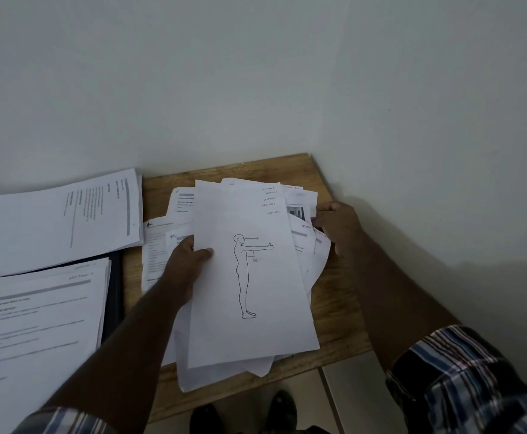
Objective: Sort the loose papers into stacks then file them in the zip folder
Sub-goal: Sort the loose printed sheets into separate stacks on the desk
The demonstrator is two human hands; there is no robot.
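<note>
the figure sheet [252,277] is pinched at its left edge by the left hand [187,264], frame centre, apparently lifted for reading before sorting. the loose papers [306,245] beneath are steadied by the right hand [339,227], fingers curled on their edge. sorted stacks [58,214] lie left, over a dark folder [114,296].

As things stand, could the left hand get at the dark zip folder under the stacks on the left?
Probably not directly: the left hand grips the figure sheet, and two paper stacks cover most of the zip folder.
</note>
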